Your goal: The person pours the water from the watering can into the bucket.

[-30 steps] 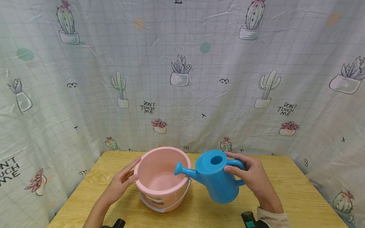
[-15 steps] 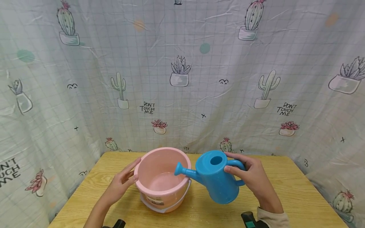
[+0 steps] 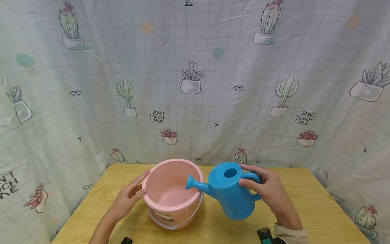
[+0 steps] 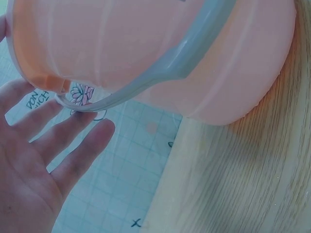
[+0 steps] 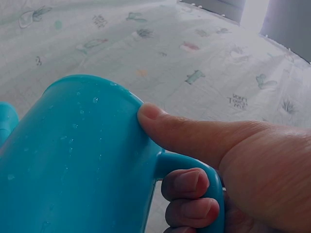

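Note:
A pink bucket (image 3: 172, 197) stands on the table with its grey handle (image 4: 182, 60) hanging down at the near side. My left hand (image 3: 124, 200) touches the left of its rim, fingers spread and nearly straight; the left wrist view shows the hand (image 4: 29, 155) beside the handle's end. My right hand (image 3: 272, 190) grips the handle of a blue watering can (image 3: 234, 200), tilted with its spout over the bucket's right rim. In the right wrist view, fingers of the hand (image 5: 257, 165) curl round the handle, thumb on the can's wet body (image 5: 82, 155). No pouring water is visible.
The wooden table (image 3: 292, 189) extends on both sides of the bucket and can. A pale curtain (image 3: 213, 105) printed with cacti hangs behind the table and along its sides. Small droplets lie on the table near the bucket.

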The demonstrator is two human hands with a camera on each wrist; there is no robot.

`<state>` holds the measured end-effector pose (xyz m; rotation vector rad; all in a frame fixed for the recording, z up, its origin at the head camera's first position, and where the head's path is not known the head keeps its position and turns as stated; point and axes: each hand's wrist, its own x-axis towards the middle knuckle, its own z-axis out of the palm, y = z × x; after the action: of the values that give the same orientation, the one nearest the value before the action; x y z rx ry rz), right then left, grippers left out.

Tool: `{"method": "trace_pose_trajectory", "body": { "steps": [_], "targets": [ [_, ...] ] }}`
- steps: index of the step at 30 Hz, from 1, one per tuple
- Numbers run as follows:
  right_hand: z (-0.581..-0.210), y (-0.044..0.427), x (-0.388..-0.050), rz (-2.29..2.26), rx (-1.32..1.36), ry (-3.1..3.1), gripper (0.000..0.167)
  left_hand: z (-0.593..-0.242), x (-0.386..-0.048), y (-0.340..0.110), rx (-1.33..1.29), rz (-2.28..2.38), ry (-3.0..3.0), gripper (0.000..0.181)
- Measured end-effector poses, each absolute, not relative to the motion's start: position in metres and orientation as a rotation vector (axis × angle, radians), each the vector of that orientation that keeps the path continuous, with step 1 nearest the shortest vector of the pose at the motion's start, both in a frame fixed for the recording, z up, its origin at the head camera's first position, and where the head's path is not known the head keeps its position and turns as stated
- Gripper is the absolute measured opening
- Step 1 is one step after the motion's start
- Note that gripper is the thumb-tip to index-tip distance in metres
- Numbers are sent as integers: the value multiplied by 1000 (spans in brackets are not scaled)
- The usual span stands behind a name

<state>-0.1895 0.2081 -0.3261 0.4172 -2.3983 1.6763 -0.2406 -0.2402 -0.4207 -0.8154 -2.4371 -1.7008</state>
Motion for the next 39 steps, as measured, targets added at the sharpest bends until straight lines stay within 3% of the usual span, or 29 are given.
{"method": "trace_pose_trajectory", "body": {
  "steps": [39],
  "targets": [
    [-329, 209, -188, 1703, 410, -2390, 46, -423, -240, -241, -860, -1735, -2419, 57]
  ]
}}
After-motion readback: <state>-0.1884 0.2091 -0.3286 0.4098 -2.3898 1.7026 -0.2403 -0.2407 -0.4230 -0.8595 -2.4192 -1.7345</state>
